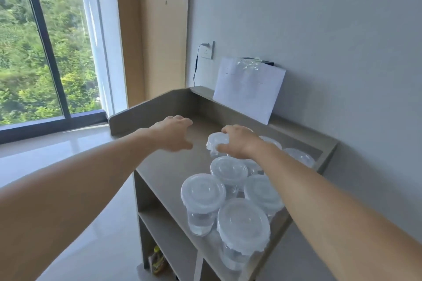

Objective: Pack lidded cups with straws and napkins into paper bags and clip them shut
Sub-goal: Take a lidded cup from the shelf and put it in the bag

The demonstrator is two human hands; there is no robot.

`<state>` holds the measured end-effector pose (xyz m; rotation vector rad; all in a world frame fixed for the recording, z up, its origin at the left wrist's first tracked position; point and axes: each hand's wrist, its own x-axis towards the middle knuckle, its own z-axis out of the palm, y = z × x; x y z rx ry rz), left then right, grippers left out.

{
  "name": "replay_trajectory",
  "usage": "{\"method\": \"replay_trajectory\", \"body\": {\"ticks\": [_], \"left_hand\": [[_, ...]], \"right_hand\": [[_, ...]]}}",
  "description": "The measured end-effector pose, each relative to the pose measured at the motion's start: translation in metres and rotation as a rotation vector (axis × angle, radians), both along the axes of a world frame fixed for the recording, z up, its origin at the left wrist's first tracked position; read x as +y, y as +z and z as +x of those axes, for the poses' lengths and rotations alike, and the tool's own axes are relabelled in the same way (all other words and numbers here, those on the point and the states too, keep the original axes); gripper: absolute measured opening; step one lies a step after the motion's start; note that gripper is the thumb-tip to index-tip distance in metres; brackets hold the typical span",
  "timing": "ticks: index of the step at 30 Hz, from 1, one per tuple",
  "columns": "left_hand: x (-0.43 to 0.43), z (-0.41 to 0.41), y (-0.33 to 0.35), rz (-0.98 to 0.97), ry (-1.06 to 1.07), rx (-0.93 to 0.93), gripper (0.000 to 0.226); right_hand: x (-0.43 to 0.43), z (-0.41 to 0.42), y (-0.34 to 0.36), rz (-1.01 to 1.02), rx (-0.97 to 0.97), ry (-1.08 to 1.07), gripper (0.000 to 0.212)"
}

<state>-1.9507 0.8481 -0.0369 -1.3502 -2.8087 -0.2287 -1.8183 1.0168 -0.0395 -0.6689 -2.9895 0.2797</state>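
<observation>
Step in hand: most likely lifting one cup out of the cluster, ready for bagging.
Right grip point(235, 143): closed from above on the lid of the held cup point(217, 141), with the fingers curled over its far rim and the thumb on the near side.
Left grip point(175, 133): loose and holding nothing. It hovers over the bare surface point(169, 171) toward the far left corner, just beside the held cup.
Held cup: at the far end of the cluster, close to its neighbours. I cannot tell whether it has left the surface.
Doing it well: lift straight up so the neighbours are not knocked. A lid-only hold could pop the lid, so the free grip should take the cup's wall.
Other cups point(203, 191): clear, lidded and upright, packed along the right edge. The near ones have clear liquid in the lower part, and the contents of the rest are hidden.
Paper bag point(249, 89): white, leaning on the wall at the far edge. Crinkled clear plastic shows at its top, and its contents are unseen.
Straws, napkins, clips: none visible.
</observation>
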Motion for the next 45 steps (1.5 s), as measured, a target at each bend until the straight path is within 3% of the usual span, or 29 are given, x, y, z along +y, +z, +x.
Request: {"method": "replay_trajectory", "body": {"ticks": [8,16,22,27,32,36,40,45], "left_hand": [[0.007,-0.061,-0.032,-0.012,-0.037,-0.059,0.074],[0.014,-0.080,-0.034,0.004,-0.065,-0.044,0.072],[0.021,-0.076,-0.024,-0.015,-0.068,-0.023,0.070],[0.032,-0.068,-0.002,0.011,-0.065,0.021,0.074],[0.067,-0.030,0.033,0.072,-0.122,0.058,0.073],[0.113,0.041,0.052,0.115,-0.247,0.088,0.072],[0.165,0.142,0.054,0.138,-0.399,0.101,0.071],[0.220,0.279,0.016,0.060,-0.551,0.048,0.073]], "right_hand": [[0.038,-0.077,-0.014,-0.064,-0.230,-0.045,0.098],[0.052,-0.099,-0.021,-0.141,-0.345,-0.007,0.106],[0.050,-0.101,-0.032,-0.117,-0.290,0.035,0.104],[0.049,-0.080,-0.001,-0.048,-0.009,0.071,0.094],[0.065,-0.006,0.071,0.037,0.258,-0.006,0.095],[0.088,0.095,0.114,0.119,0.346,-0.125,0.100],[0.104,0.218,0.120,0.137,0.343,-0.279,0.098],[0.117,0.375,0.067,0.090,0.240,-0.440,0.092]]}}
